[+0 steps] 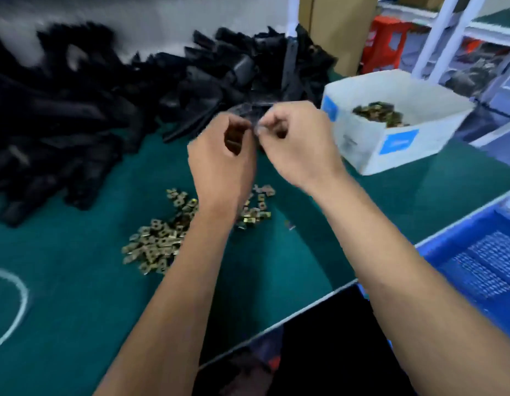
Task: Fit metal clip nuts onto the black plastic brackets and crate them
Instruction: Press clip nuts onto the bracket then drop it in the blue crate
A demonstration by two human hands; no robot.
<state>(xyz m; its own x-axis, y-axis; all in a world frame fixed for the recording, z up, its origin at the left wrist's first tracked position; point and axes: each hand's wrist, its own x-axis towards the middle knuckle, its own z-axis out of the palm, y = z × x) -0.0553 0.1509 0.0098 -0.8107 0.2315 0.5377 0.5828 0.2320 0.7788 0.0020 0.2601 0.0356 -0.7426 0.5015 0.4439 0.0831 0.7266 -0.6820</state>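
Your left hand: your left hand (222,155) has its fingers curled, pinching the near end of a black plastic bracket (249,114) at the middle of the frame
Your right hand: your right hand (298,138) is curled too, fingertips pressed at the same spot, touching your left hand; whether it holds a clip nut there is lost in blur
Bracket heading: the black plastic bracket you hold runs its long axis from your fingertips toward 12 o'clock, far end tipped a little to 11 o'clock; only its dark upper part shows above your knuckles
Bracket stock: a big loose heap of black plastic brackets (76,115) lies from 9 o'clock round to 12 o'clock on the green bench mat (76,281), parts pointing every way
Loose nuts: a scatter of small brass-coloured metal clip nuts (155,244) sits on the mat at 6 to 7 o'clock of your hands, partly under your left wrist
Nut box: a white cardboard box with blue panels (396,144) stands at 3 o'clock, more clip nuts piled inside; its printing is too blurred to read
Crate: a blue plastic crate with a mesh floor (476,261) sits at 4 to 5 o'clock, off the bench edge
Writing: nothing legible anywhere
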